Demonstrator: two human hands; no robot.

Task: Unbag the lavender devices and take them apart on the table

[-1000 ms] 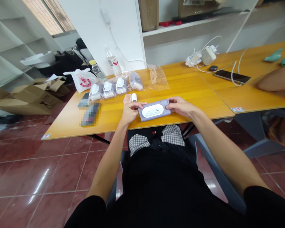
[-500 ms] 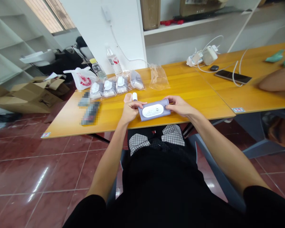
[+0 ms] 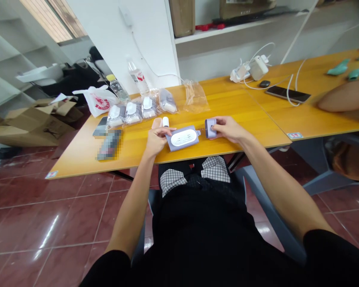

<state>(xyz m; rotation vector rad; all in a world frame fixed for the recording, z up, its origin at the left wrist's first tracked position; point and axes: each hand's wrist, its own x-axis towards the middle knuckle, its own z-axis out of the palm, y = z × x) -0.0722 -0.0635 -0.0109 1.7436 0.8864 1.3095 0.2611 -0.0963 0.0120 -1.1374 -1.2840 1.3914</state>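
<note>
My left hand [image 3: 157,140] grips the left end of a flat purple bottle [image 3: 184,138] with a white oval label, its thumb on top. A short narrow neck sticks out of the bottle's right end. Apart from it, to the right, a purple cap [image 3: 210,128] sits in my right hand [image 3: 229,129], the thumb pressed on its face and the fingers behind. Just beyond my left hand are a small pinkish tray-like piece [image 3: 157,123] and a little white cylinder [image 3: 165,121].
Several plastic-wrapped purple-and-white packs [image 3: 133,113] line the back left, near two bottles [image 3: 139,77] and a white bag [image 3: 99,101]. A clear plastic bag [image 3: 196,97] lies behind. At right are a phone [image 3: 288,94], chargers [image 3: 259,68], a mouse [image 3: 265,83] and another person's arm [image 3: 344,97].
The purple cap has come off the bottle's right end, moving right with my right hand and baring the neck. My left hand still holds the bottle. The camera view has shifted slightly.
</note>
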